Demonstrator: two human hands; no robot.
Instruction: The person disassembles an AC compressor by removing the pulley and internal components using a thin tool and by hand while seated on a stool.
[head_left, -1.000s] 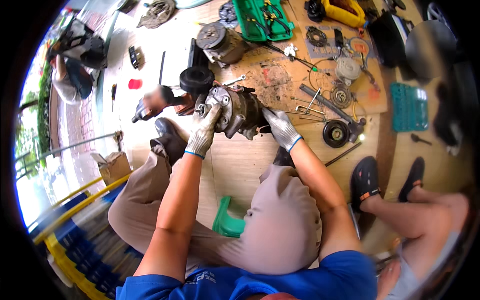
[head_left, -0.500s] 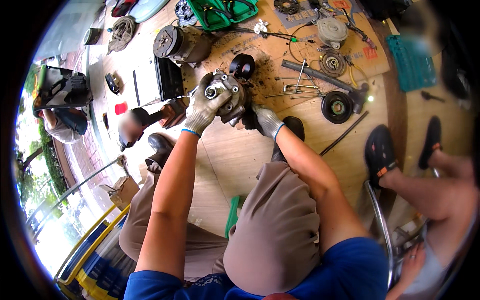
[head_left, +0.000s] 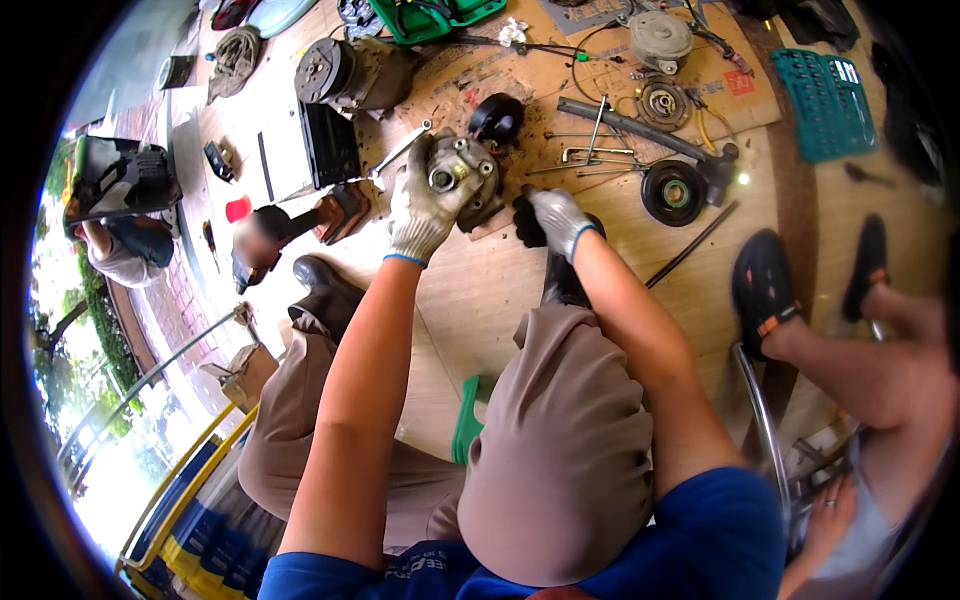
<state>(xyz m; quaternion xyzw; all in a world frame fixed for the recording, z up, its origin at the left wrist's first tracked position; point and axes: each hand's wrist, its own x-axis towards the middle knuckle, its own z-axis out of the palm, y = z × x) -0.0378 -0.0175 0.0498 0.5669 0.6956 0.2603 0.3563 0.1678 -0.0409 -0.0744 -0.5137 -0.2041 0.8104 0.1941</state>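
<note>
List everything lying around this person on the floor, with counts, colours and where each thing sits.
compressor body: one, grey metal, centre, held up
second compressor: one, grey, upper left
black pulley: one, right of centre
round metal parts: two, grey, on the cardboard, top
cardboard sheet: one, brown, top
socket tray: one, teal, upper right
green case: one, top edge
power tool: one, orange and black, left
green stool: one, under the person
other person's feet: two, black shoes, right
left hand: grey glove, on the compressor body
right hand: grey glove, beside it
</note>
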